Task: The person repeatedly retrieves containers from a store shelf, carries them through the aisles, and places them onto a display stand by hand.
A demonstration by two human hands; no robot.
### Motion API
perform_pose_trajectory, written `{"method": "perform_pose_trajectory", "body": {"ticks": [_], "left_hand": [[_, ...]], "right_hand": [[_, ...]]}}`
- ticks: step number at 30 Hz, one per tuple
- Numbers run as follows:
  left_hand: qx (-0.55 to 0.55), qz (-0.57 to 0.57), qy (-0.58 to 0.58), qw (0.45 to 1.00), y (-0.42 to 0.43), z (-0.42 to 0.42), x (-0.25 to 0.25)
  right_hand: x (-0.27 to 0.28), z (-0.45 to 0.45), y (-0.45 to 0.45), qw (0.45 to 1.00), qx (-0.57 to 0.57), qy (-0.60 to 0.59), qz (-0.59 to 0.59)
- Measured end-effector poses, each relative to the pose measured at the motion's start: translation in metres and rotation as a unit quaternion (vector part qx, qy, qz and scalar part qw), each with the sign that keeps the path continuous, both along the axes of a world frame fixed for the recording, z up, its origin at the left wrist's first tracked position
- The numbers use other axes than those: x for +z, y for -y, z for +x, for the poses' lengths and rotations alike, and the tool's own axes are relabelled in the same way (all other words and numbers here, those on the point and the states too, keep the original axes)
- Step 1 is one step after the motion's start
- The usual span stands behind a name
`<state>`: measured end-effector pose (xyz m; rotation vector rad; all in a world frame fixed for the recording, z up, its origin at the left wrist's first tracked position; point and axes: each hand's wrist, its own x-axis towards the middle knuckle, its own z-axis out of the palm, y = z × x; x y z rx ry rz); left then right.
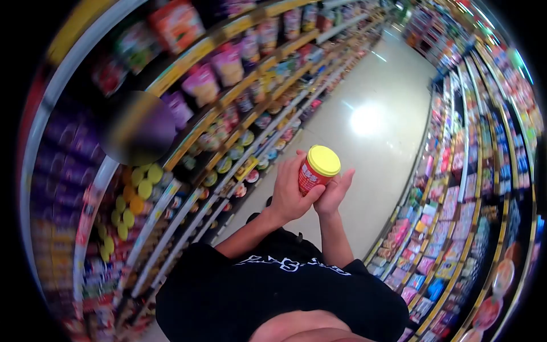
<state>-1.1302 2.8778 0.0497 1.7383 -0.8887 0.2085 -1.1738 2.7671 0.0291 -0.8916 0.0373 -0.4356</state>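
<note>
A red canister (311, 177) with a bright yellow lid (324, 159) is held up in front of me, tilted slightly, with white lettering on its side. My left hand (288, 192) wraps around its left side, the thumb crossing the front near the bottom. Against the lower right side rests my right hand (335, 194), cupped around the canister with its fingertips pointing up. Parts of the right fingers are hidden behind the canister.
Shelves of bagged snacks (202, 84) run along the left, with yellow-lidded containers (145, 188) lower down. More shelves of packaged goods (439, 233) line the right. A shiny aisle floor (364, 85) stretches ahead between them. A blurred round patch covers part of the left shelf.
</note>
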Motion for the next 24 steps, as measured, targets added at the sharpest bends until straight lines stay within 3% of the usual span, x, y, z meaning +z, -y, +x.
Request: {"method": "perform_pose_trajectory", "body": {"ticks": [4, 8, 9, 13, 17, 20, 21, 24], "left_hand": [[-0.114, 0.022, 0.089, 0.989, 0.094, 0.033, 0.0], [-0.276, -0.01, -0.021, 0.961, 0.171, 0.08, -0.006], [-0.27, -0.01, 0.001, 0.963, 0.191, 0.096, -0.006], [-0.335, -0.012, -0.129, 0.933, 0.27, 0.157, 0.015], [-0.407, 0.002, -0.131, 0.904, 0.343, 0.213, 0.036], [-0.411, -0.013, -0.011, 0.911, 0.394, 0.242, 0.044], [-0.406, 0.005, 0.003, 0.914, 0.407, 0.251, 0.045], [-0.435, 0.014, -0.087, 0.896, 0.446, 0.276, 0.031]], "right_hand": [[-0.01, 0.006, 0.078, 0.979, -0.184, -0.046, 0.07], [-0.004, 0.041, 0.145, 0.959, -0.258, -0.008, 0.118], [-0.008, 0.053, 0.166, 0.958, -0.233, 0.019, 0.164], [-0.013, 0.102, 0.252, 0.978, -0.176, 0.018, 0.111], [-0.005, 0.14, 0.323, 0.979, -0.104, 0.107, 0.137], [0.007, 0.16, 0.361, 0.974, -0.173, 0.044, 0.138], [0.012, 0.166, 0.371, 0.976, -0.146, 0.052, 0.15], [0.0, 0.195, 0.405, 0.977, -0.152, 0.004, 0.149]]}}
